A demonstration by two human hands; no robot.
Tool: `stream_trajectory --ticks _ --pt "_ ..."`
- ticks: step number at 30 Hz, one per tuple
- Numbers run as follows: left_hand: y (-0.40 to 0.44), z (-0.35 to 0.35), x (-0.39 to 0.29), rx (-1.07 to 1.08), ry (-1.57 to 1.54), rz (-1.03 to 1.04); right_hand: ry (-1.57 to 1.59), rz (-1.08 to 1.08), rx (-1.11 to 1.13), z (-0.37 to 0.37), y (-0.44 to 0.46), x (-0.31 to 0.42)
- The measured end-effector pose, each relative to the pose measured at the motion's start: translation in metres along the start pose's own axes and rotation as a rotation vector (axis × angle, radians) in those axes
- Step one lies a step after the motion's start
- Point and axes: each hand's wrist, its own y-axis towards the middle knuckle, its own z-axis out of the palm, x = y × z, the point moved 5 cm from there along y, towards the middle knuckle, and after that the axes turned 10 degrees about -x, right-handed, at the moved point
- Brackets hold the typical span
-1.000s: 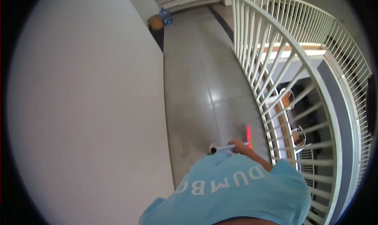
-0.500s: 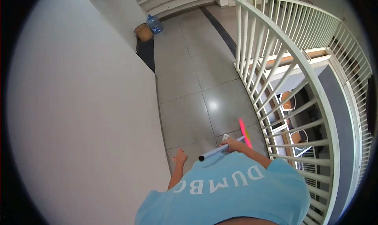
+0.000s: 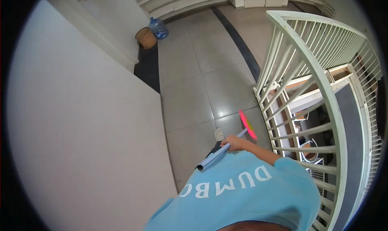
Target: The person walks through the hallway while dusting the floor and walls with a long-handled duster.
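Observation:
My right hand [image 3: 233,143] is closed around a pale blue pole [image 3: 216,156] in front of my body. The pole's dark, hollow end points back toward my shirt. Its far end carries a narrow bright pink head [image 3: 247,125] with a yellow-green middle, low over or on the floor tiles; I cannot tell whether it touches. Whether this is a broom or a mop is unclear. A light shoe [image 3: 218,134] shows just beyond my right hand. My left hand is out of sight.
A white wall [image 3: 93,122] runs along my left. The white railing [image 3: 323,73] curves along my right, with a lower level and chairs visible through its bars. Farther along the tiled floor [image 3: 190,97] stand a brown bin [image 3: 146,38] and a blue water jug [image 3: 159,28].
My left hand has dropped out of view. I have moved forward along the corridor. My right hand and the pole have shifted slightly left, and a shoe has come more into sight.

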Motion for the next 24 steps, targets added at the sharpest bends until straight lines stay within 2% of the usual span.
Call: stream_trajectory --ticks 3,6,8,9,10,11,12,14,16,18,19,21,22,24 --pt "0.088 -0.018 -0.09 0.025 -0.095 0.029 0.044 -0.041 -0.066 -0.045 0.083 -0.029" --pt "0.188 -0.021 -0.213 0.067 -0.194 0.088 0.017 -0.06 -0.171 -0.109 0.171 -0.048" --pt "0.216 -0.028 -0.261 0.102 -0.221 0.068 -0.089 0.026 -0.082 -0.148 0.214 -0.072" --pt "0.239 -0.041 -0.319 -0.079 0.209 0.212 -0.152 0.042 -0.089 -0.162 0.234 -0.088" --pt "0.247 -0.06 -0.396 -0.191 0.313 0.267 -0.147 0.045 -0.101 -0.173 0.254 -0.104" --pt "0.256 -0.076 -0.469 -0.19 0.285 0.276 -0.142 0.007 -0.157 -0.19 0.276 -0.121" --pt "0.267 -0.086 -0.535 -0.222 0.204 0.376 -0.144 -0.034 -0.211 -0.21 0.298 -0.137" --pt "0.278 -0.107 -0.671 -0.14 -0.152 0.632 -0.119 -0.054 -0.24 -0.264 0.347 -0.174" --pt "0.245 -0.128 -0.782 0.236 -0.735 0.473 -0.06 -0.056 -0.241 -0.296 0.384 -0.202" --pt "0.225 -0.145 -0.863 0.704 -1.119 0.41 -0.12 -0.088 -0.253 -0.347 0.422 -0.231" --pt "0.21 -0.159 -0.897 0.761 -1.015 0.582 -0.136 0.002 -0.177 -0.371 0.44 -0.242" --pt "0.184 -0.182 -0.969 0.816 -0.775 0.944 -0.151 0.03 -0.168 -0.419 0.479 -0.279" --pt "0.191 -0.19 -0.991 0.808 -0.777 0.922 -0.147 0.067 -0.152 -0.435 0.494 -0.288" --pt "0.217 -0.197 -1.045 0.638 -0.433 1.044 -0.172 0.07 -0.148 -0.477 0.53 -0.313"
